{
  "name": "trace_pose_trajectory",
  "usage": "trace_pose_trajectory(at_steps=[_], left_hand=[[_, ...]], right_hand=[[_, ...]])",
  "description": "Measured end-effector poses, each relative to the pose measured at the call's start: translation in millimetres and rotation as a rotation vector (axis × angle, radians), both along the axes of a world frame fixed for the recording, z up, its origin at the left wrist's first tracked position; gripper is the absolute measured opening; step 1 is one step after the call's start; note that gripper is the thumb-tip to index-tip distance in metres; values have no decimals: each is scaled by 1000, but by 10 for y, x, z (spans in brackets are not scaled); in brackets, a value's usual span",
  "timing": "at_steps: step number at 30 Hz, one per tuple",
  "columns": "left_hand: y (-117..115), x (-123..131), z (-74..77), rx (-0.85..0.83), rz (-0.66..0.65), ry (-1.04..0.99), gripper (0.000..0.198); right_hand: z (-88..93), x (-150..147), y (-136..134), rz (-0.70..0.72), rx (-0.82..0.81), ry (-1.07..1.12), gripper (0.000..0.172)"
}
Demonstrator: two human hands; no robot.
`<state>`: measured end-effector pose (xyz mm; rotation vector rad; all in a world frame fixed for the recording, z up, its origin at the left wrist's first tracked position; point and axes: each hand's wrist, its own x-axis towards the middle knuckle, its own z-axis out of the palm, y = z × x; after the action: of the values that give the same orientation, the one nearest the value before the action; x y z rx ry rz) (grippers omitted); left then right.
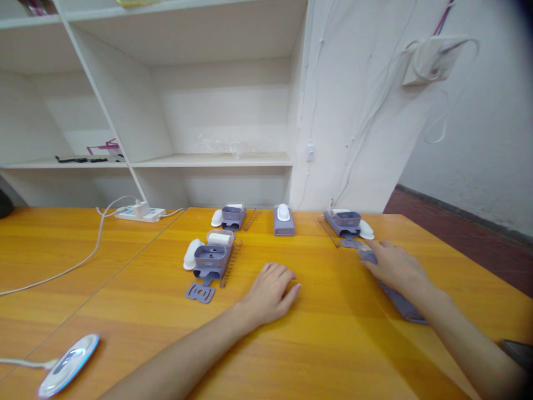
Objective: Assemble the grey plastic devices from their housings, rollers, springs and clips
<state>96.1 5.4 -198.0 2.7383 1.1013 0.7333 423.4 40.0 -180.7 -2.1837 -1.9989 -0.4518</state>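
Note:
My left hand (pixel 272 294) rests on the wooden table with its thumb apart from the fingers, holding nothing. At the right, my right hand (pixel 393 264) is closed around the far end of a long grey-purple plastic case (pixel 402 303), which lies on the table partly hidden under my hand and forearm. Left of my left hand is a grey-purple plastic holder (pixel 210 258) with a white cup-like piece (pixel 192 254), a thin metal coil (pixel 231 264) and a flat slotted plate (pixel 200 293). Just beyond my right hand sits a similar holder (pixel 347 221) with another flat plate (pixel 350 243).
A third holder (pixel 233 216) and an upright-lying case with a white domed piece (pixel 283 221) stand along the back. At left are a power strip (pixel 141 213) with a white cable and a lit round charging pad (pixel 69 366). A white shelf (pixel 212 161) rises behind; a dark object (pixel 516 351) lies at right.

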Motion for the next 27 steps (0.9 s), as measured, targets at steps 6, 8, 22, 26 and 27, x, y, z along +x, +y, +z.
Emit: trace_pose_trajectory(at_steps=[6, 8, 22, 26, 27], left_hand=[[6, 11, -8, 6, 8, 73, 20], [1, 14, -17, 21, 18, 86, 20], [178, -329, 437, 399, 373, 320, 38], [249, -644, 539, 361, 729, 301, 54], [260, -720, 541, 328, 792, 301, 56]], right_hand=[[-213, -704, -189, 353, 139, 77, 47], [-351, -910, -254, 509, 15, 170, 53], [-431, -1055, -354, 533, -151, 290, 52], [-426, -1051, -359, 535, -156, 281, 52], [-427, -1050, -358, 535, -155, 280, 52]])
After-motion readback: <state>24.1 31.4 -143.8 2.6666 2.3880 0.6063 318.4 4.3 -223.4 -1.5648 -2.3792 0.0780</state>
